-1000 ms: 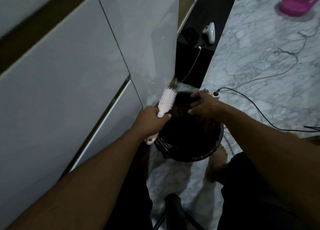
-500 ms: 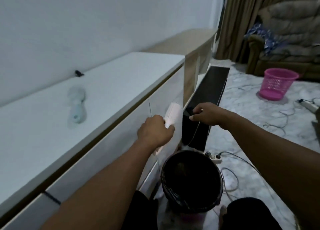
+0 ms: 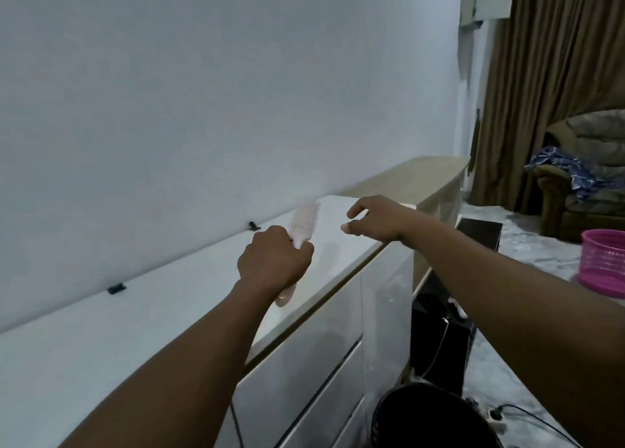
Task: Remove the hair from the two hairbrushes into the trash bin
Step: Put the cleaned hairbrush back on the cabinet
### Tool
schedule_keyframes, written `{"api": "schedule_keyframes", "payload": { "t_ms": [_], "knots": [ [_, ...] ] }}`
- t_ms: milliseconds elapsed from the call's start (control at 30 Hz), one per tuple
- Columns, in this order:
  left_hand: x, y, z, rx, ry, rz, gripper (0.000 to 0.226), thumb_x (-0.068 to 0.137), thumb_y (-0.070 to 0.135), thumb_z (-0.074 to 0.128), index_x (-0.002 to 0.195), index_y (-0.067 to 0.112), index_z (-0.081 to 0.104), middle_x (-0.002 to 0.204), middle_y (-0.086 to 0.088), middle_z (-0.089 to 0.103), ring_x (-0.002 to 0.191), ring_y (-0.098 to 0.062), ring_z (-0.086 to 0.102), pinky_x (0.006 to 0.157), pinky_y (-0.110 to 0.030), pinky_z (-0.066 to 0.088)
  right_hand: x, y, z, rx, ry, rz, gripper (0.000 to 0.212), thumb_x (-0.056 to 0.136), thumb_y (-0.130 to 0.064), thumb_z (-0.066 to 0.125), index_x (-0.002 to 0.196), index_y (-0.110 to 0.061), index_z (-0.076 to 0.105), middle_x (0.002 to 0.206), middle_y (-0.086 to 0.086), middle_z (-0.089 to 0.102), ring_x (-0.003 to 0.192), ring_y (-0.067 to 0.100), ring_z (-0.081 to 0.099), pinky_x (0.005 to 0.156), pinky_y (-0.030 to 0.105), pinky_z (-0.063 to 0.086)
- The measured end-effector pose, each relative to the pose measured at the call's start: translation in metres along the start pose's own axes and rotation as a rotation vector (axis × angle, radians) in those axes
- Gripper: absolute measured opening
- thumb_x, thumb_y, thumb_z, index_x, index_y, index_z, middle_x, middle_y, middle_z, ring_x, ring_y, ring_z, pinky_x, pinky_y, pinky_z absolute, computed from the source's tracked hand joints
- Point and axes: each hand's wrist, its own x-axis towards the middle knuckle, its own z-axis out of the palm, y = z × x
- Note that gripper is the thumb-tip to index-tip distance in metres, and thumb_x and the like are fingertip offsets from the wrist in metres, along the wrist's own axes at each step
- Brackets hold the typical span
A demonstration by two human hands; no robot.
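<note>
My left hand [image 3: 274, 261] grips the handle of a pale pink hairbrush [image 3: 302, 222], held above the white cabinet top [image 3: 101, 339] with its blurred head pointing up and away. My right hand [image 3: 375, 219] hovers to the right of the brush head, fingers apart, thumb and forefinger near each other, holding nothing I can see. The black trash bin [image 3: 433, 417] stands on the floor at the bottom right, below my right forearm. The second hairbrush is out of view.
The long white cabinet [image 3: 321, 356] runs along the wall, with two small black clips [image 3: 116, 288] at its back edge. A black shelf unit [image 3: 439, 346] stands beyond the bin. A pink basket [image 3: 602, 261], cables and an armchair [image 3: 581, 190] are at the right.
The view has tilted up from the bin to the cabinet top. Both hands rose from over the bin to above the cabinet, the left still holding the brush; the right hand's fingers spread apart.
</note>
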Motion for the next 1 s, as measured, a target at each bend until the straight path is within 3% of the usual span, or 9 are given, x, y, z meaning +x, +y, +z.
{"api": "schedule_keyframes", "payload": {
  "t_ms": [133, 267, 367, 567, 667, 767, 900, 1000],
  "knots": [
    [0.007, -0.038, -0.022, 0.015, 0.050, -0.079, 0.026, 0.078, 0.046, 0.057, 0.074, 0.022, 0.049, 0.072, 0.005, 0.060, 0.064, -0.017, 0.059, 0.056, -0.029, 0.040, 0.018, -0.034, 0.032, -0.003, -0.056, -0.046, 0.043, 0.086, -0.039, 0.074, 0.121, -0.017, 0.062, 0.113, 0.005, 0.066, 0.082, 0.018, 0.056, 0.068, 0.030, 0.043],
    [0.013, -0.075, -0.023, 0.059, 0.031, -0.168, 0.028, 0.078, 0.048, 0.055, 0.079, 0.021, 0.053, 0.074, 0.004, 0.062, 0.069, -0.020, 0.063, 0.060, -0.029, 0.044, 0.035, -0.053, 0.072, -0.038, -0.108, -0.069, 0.044, 0.086, -0.039, 0.074, 0.122, -0.017, 0.061, 0.114, 0.004, 0.063, 0.092, 0.020, 0.060, 0.080, 0.034, 0.051],
    [0.016, -0.099, -0.018, 0.098, 0.012, -0.214, 0.031, 0.080, 0.049, 0.054, 0.085, 0.019, 0.055, 0.079, 0.002, 0.060, 0.073, -0.024, 0.062, 0.062, -0.030, 0.044, 0.049, -0.058, 0.102, -0.049, -0.150, -0.065, 0.042, 0.087, -0.035, 0.073, 0.122, -0.015, 0.061, 0.110, 0.004, 0.061, 0.082, 0.019, 0.056, 0.073, 0.033, 0.048],
    [0.022, -0.133, -0.001, 0.178, -0.051, -0.288, 0.032, 0.084, 0.050, 0.052, 0.094, 0.019, 0.053, 0.085, 0.001, 0.055, 0.078, -0.026, 0.056, 0.068, -0.031, 0.042, 0.071, -0.052, 0.153, -0.161, -0.160, -0.055, 0.049, 0.092, -0.039, 0.066, 0.132, -0.013, 0.055, 0.138, 0.006, 0.055, 0.118, 0.025, 0.056, 0.087, 0.029, 0.042],
    [0.024, -0.144, 0.008, 0.174, -0.103, -0.305, 0.031, 0.086, 0.049, 0.052, 0.095, 0.020, 0.051, 0.089, 0.001, 0.055, 0.081, -0.025, 0.055, 0.071, -0.032, 0.043, 0.078, -0.046, 0.176, -0.198, -0.162, -0.031, 0.054, 0.091, -0.048, 0.064, 0.131, -0.014, 0.053, 0.131, 0.007, 0.060, 0.105, 0.025, 0.061, 0.089, 0.033, 0.046],
    [0.026, -0.148, 0.014, 0.187, -0.132, -0.307, 0.032, 0.086, 0.050, 0.053, 0.097, 0.019, 0.052, 0.090, 0.001, 0.055, 0.082, -0.026, 0.057, 0.072, -0.032, 0.044, 0.084, -0.039, 0.195, -0.245, -0.112, -0.031, 0.056, 0.086, -0.054, 0.064, 0.126, -0.017, 0.051, 0.126, 0.006, 0.061, 0.108, 0.025, 0.060, 0.087, 0.034, 0.046],
    [0.031, -0.148, 0.012, 0.181, -0.174, -0.308, 0.032, 0.083, 0.050, 0.056, 0.089, 0.019, 0.051, 0.075, 0.006, 0.050, 0.078, -0.024, 0.055, 0.068, -0.030, 0.040, 0.089, -0.040, 0.206, -0.298, -0.074, -0.043, 0.040, 0.087, -0.038, 0.061, 0.119, -0.017, 0.051, 0.117, 0.008, 0.061, 0.097, 0.026, 0.058, 0.079, 0.034, 0.045],
    [0.032, -0.149, 0.008, 0.188, -0.216, -0.300, 0.032, 0.080, 0.051, 0.058, 0.090, 0.021, 0.052, 0.076, 0.006, 0.050, 0.080, -0.023, 0.056, 0.068, -0.030, 0.039, 0.090, -0.044, 0.209, -0.298, -0.063, -0.039, 0.038, 0.086, -0.035, 0.059, 0.118, -0.016, 0.053, 0.116, 0.008, 0.061, 0.101, 0.029, 0.061, 0.080, 0.033, 0.046]
  ]
}}
